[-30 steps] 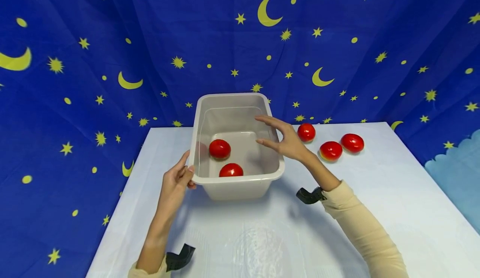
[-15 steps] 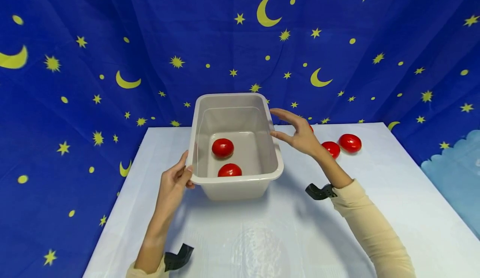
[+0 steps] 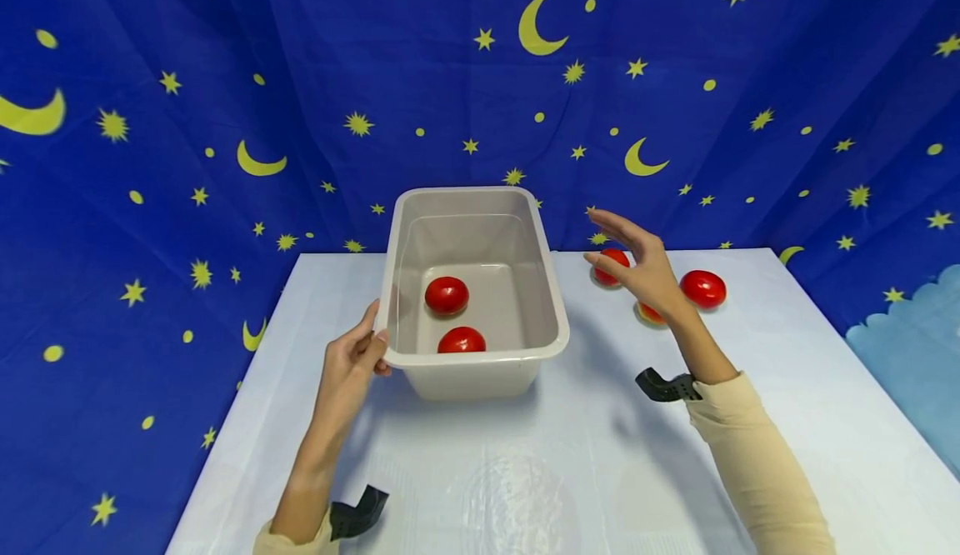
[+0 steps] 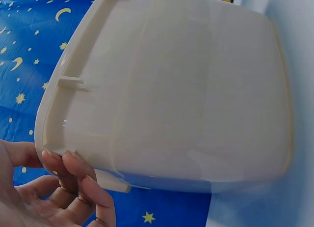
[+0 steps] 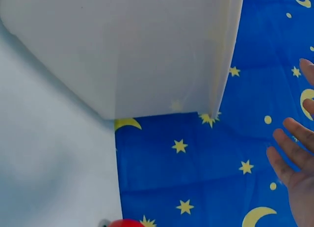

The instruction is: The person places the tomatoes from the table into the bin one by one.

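The left grip (image 3: 354, 359) pinches a grey tub (image 3: 472, 381) by its rim, while red fruits (image 3: 703, 289) lie near the spread right grip (image 3: 647, 270).

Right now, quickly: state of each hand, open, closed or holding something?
Left hand: closed, holding the light gray plastic bin at its near left corner.
Right hand: open, fingers and thumb apart, holding nothing.

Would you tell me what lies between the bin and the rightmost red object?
In the head view, a far red object and a nearer one, both partly hidden by the right hand.
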Available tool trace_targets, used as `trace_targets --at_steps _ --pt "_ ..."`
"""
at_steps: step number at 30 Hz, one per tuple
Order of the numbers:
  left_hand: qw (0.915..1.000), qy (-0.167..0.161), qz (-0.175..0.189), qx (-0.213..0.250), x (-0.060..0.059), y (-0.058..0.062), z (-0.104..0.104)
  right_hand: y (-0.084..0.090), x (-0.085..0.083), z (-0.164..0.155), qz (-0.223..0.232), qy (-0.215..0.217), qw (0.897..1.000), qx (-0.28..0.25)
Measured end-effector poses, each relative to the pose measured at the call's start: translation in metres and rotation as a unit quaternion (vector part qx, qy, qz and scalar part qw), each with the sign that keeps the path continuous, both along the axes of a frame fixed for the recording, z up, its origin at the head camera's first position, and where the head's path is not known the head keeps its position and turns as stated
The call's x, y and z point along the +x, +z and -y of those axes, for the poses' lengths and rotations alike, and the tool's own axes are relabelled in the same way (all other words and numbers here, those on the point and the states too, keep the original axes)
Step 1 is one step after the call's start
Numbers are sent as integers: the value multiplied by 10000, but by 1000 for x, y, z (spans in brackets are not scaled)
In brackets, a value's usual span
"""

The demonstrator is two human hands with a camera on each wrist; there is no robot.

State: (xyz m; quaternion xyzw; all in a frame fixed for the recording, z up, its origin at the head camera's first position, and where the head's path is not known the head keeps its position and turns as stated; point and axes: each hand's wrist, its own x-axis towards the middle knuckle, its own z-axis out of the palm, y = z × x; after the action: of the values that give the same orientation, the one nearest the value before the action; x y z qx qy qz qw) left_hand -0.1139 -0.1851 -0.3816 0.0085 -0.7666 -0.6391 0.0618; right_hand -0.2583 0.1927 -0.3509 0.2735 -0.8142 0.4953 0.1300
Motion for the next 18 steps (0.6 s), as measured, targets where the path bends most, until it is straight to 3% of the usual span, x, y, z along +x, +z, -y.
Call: trace_targets --at_steps 18 --pt "10000 -28 81 44 1 0 0 -4 11 -25 -141 -285 9988 -378"
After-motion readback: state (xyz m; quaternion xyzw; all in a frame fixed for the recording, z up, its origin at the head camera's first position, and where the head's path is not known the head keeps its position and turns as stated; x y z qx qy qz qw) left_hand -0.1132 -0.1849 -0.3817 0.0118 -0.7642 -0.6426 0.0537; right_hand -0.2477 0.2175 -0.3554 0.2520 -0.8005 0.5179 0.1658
